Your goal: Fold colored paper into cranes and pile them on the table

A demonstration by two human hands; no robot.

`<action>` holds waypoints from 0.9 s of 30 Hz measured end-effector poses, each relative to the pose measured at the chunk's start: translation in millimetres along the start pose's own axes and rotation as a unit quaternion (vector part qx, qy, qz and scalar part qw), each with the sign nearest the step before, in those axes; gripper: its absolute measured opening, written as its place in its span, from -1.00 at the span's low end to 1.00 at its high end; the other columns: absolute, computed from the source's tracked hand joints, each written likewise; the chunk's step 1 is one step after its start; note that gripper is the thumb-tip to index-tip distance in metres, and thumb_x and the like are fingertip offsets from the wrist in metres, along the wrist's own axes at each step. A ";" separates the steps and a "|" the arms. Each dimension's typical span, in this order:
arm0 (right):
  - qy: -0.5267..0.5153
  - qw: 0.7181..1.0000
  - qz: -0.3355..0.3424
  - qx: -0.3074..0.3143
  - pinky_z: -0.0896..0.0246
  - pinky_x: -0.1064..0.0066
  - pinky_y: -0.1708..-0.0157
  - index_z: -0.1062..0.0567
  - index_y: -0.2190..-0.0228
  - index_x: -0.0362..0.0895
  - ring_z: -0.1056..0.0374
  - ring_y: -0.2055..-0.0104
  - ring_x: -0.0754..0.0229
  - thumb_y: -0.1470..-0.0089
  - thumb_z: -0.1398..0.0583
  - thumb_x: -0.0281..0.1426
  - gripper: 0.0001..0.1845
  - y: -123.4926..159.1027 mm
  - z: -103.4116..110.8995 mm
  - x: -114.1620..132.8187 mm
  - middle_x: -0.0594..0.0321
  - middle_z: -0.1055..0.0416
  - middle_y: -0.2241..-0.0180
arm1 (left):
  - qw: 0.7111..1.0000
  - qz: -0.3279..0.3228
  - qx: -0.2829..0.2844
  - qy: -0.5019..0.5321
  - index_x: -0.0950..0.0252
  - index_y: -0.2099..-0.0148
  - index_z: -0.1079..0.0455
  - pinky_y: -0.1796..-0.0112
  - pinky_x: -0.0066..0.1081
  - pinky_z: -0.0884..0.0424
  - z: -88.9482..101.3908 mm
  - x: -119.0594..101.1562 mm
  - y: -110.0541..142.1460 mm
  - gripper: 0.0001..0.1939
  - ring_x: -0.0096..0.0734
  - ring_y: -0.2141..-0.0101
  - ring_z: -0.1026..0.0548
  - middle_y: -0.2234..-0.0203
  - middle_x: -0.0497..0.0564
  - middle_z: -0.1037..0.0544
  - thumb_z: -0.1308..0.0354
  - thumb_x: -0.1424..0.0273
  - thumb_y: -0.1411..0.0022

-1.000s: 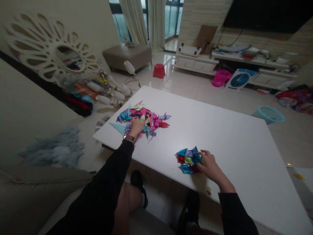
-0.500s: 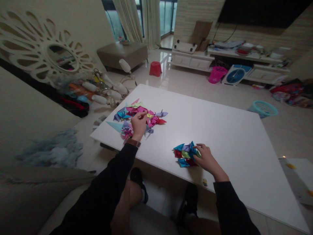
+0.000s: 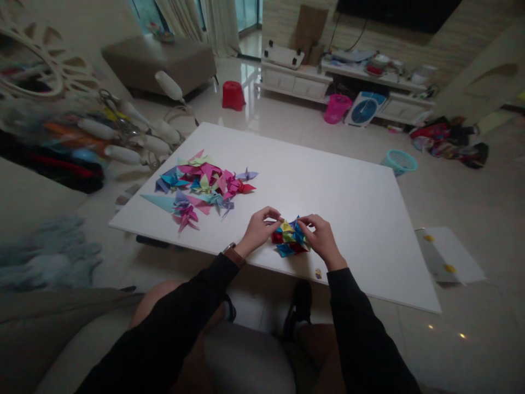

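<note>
Over a small cluster of folded paper pieces [image 3: 292, 249] in blue, red and green, near the table's front edge, my two hands come close together. My left hand [image 3: 262, 229] pinches a yellow origami crane [image 3: 286, 226] at the cluster's back left. At the right side, my right hand [image 3: 321, 236] has thumb and finger closed on a blue origami crane [image 3: 298, 234]; the exact pinch point is partly hidden by the fingers. Farther left lies a loose pile of origami cranes [image 3: 209, 174] in pink, blue, green and purple.
The white table [image 3: 328, 186] carries both paper groups. A small sticker [image 3: 318, 273] is on its front edge. Beyond it stand a red stool [image 3: 233, 96], a pink bin [image 3: 337, 108] and a turquoise basket [image 3: 400, 161]. A lamp with several white shades [image 3: 151, 143] is at the left.
My left hand has left the pile with the yellow origami crane and moved right to the small cluster. My right hand stays at the cluster, its fingers now closer together. The view has shifted right.
</note>
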State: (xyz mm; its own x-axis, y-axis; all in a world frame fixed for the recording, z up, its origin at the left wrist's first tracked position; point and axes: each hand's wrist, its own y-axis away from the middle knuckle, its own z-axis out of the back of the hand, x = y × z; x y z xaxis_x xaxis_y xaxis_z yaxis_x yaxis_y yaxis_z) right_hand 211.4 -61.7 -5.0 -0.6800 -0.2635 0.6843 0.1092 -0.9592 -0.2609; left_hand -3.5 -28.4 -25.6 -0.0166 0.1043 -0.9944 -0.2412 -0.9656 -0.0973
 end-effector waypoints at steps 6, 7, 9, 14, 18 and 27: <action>0.029 0.999 0.022 0.037 -0.26 0.24 0.20 -0.61 0.31 -0.05 -0.38 0.23 0.08 -0.28 -0.22 -0.29 -0.82 -3.5 -4.9 -4.4 0.18 -0.52 0.35 | 0.999 0.010 0.020 0.040 0.27 0.17 -0.42 0.22 -0.39 -0.57 -2.8 13.1 -10.9 -0.80 -0.32 0.17 -0.62 0.25 0.06 -0.59 -0.31 0.40 -0.15; 0.035 0.998 0.024 0.045 -0.25 0.24 0.20 -0.61 0.32 -0.05 -0.38 0.23 0.08 -0.28 -0.22 -0.30 -0.81 -4.2 -5.9 -4.3 0.18 -0.52 0.36 | 0.999 0.011 0.019 0.046 0.27 0.17 -0.42 0.22 -0.39 -0.57 -2.1 14.0 -10.4 -0.80 -0.32 0.17 -0.62 0.25 0.06 -0.58 -0.32 0.39 -0.15; 0.041 0.997 0.027 0.062 -0.24 0.25 0.21 -0.61 0.34 -0.05 -0.38 0.23 0.08 -0.28 -0.22 -0.32 -0.82 -5.4 -8.6 -3.2 0.18 -0.52 0.37 | 0.998 0.016 0.018 0.056 0.28 0.18 -0.42 0.22 -0.39 -0.58 -0.4 15.1 -8.7 -0.79 -0.31 0.17 -0.62 0.24 0.06 -0.58 -0.32 0.39 -0.14; 0.030 0.996 0.033 0.076 -0.25 0.27 0.21 -0.63 0.32 -0.06 -0.39 0.24 0.10 -0.25 -0.25 -0.35 -0.87 -5.2 -15.5 3.1 0.18 -0.53 0.35 | 0.998 0.018 0.024 0.052 0.28 0.17 -0.42 0.23 -0.38 -0.58 4.2 15.1 -5.0 -0.79 -0.30 0.17 -0.62 0.27 0.05 -0.58 -0.32 0.39 -0.14; 0.021 0.996 0.049 0.078 -0.25 0.29 0.21 -0.62 0.33 -0.07 -0.39 0.25 0.12 -0.23 -0.23 -0.39 -0.86 -2.7 -18.0 9.4 0.19 -0.53 0.35 | 0.998 0.018 0.022 0.049 0.28 0.17 -0.43 0.22 -0.37 -0.57 6.2 15.8 -4.2 -0.78 -0.29 0.16 -0.62 0.25 0.07 -0.59 -0.33 0.38 -0.14; 0.041 0.995 0.060 0.062 -0.24 0.28 0.21 -0.60 0.36 -0.08 -0.36 0.24 0.10 -0.23 -0.23 -0.38 -0.85 -2.0 -20.4 8.4 0.18 -0.50 0.36 | 0.999 0.003 0.037 0.022 0.29 0.14 -0.46 0.24 -0.42 -0.56 4.2 17.6 -3.0 -0.79 -0.33 0.17 -0.60 0.25 0.05 -0.60 -0.32 0.38 -0.17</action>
State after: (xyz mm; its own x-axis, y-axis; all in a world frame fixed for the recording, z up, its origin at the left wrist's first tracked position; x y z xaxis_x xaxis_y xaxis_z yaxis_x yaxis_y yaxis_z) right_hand 190.7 -59.9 -12.6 -0.7132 -0.3726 0.5937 0.2781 -0.9279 -0.2483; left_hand -7.2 -22.7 -42.6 0.0243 0.0872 -0.9959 -0.3126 -0.9456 -0.0904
